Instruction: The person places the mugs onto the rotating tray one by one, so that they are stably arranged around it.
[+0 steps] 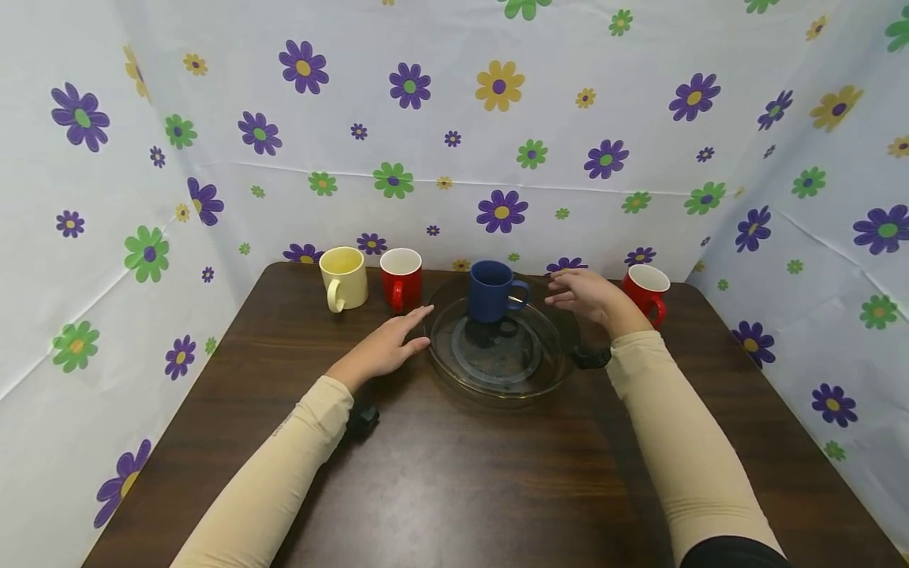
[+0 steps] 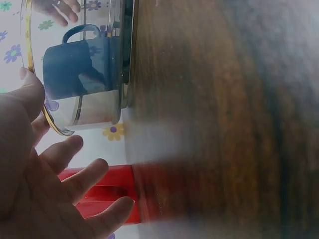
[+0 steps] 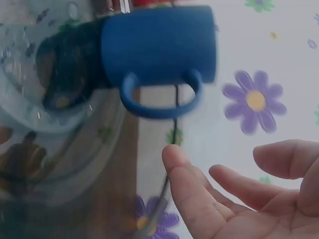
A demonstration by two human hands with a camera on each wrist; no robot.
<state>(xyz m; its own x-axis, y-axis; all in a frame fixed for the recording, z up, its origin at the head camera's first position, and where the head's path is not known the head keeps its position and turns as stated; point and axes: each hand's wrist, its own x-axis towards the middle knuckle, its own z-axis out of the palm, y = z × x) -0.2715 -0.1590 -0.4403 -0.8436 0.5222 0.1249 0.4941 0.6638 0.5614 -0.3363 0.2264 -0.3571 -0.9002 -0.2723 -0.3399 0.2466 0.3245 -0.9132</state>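
A blue mug point(image 1: 488, 292) stands upright toward the back of a round clear glass dish point(image 1: 521, 392), its handle pointing right. At the dish's left rim, my left hand point(image 1: 379, 349) is held with fingers extended. In the left wrist view the thumb point(image 2: 31, 92) overlaps the rim; I cannot tell whether it touches. My right hand point(image 1: 589, 298) hovers over the dish's right side, fingers loosely bent and holding nothing. The right wrist view shows a gap between its fingertips point(image 3: 174, 155) and the handle of the mug point(image 3: 159, 45).
A yellow mug point(image 1: 344, 280) and a red mug point(image 1: 402, 276) stand at the back left of the brown wooden table point(image 1: 426, 489). Another red mug point(image 1: 645, 290) is at the back right, behind my right wrist. Flower-patterned cloth point(image 1: 454, 102) hangs around the table's back and sides.
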